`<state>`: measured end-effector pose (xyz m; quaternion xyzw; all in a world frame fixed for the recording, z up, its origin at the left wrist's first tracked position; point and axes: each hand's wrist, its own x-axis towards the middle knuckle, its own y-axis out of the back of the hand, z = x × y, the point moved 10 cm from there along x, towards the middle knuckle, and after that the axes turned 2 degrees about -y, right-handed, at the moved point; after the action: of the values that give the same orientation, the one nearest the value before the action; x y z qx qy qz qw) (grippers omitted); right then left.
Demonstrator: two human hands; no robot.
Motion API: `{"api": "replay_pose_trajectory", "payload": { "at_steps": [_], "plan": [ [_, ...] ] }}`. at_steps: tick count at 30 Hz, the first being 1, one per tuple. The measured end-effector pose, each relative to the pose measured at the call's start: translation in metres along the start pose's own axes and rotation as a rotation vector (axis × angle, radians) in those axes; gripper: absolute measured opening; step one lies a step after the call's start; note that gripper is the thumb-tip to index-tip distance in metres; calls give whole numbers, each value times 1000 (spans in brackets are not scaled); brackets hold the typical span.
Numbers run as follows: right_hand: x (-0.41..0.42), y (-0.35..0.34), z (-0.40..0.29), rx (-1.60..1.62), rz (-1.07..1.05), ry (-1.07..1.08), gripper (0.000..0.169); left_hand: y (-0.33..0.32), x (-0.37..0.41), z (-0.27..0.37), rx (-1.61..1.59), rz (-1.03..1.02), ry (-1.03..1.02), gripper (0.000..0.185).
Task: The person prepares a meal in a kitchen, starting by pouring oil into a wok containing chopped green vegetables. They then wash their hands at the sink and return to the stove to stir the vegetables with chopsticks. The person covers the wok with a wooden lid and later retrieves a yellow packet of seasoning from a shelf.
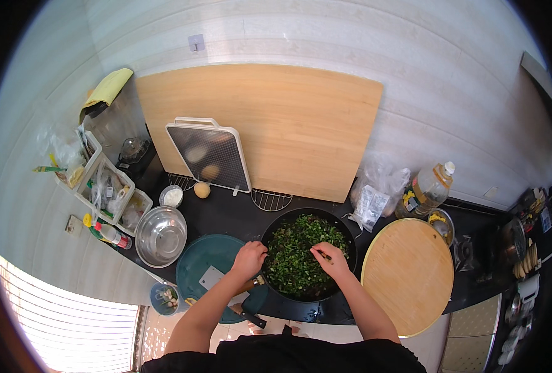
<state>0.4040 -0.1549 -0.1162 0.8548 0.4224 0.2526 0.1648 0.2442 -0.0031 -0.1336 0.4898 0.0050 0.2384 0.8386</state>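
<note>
A wide black pan [270, 225] full of chopped green herbs or leafy vegetables [299, 256] mixed with darker bits sits in front of me on the counter. My left hand [251, 259] grips its left rim. Above the greens, on the pan's right side, my right hand [330, 261] holds a thin wooden utensil [325, 257], possibly chopsticks; its lower end is hidden. Under my left forearm lies a round green cutting board [199, 254]. On that board are a cleaver [212, 276] and a second knife with a black handle [253, 318], both partly covered by my arm.
A steel bowl [161, 237] stands left of the green board. To the pan's right lies a round wooden board [406, 275], with an oil bottle [427, 189] and a plastic bag [374, 200] behind. A large wooden board [299, 130] leans on the wall, behind a smaller cutting board [210, 154].
</note>
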Motion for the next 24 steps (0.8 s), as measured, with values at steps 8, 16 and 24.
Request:
{"api": "replay_pose_trajectory", "payload": {
  "at_steps": [8, 16, 24],
  "plan": [
    [0, -14, -23, 96, -73, 54, 10, 9, -28, -31, 16, 37, 94, 11],
    [-32, 11, 21, 231, 50, -222, 11, 13, -17, -27, 30, 90, 38, 6],
    [-48, 21, 40, 273, 169, -336, 15, -8, 43, -7, 92, 82, -150, 9]
  ]
}}
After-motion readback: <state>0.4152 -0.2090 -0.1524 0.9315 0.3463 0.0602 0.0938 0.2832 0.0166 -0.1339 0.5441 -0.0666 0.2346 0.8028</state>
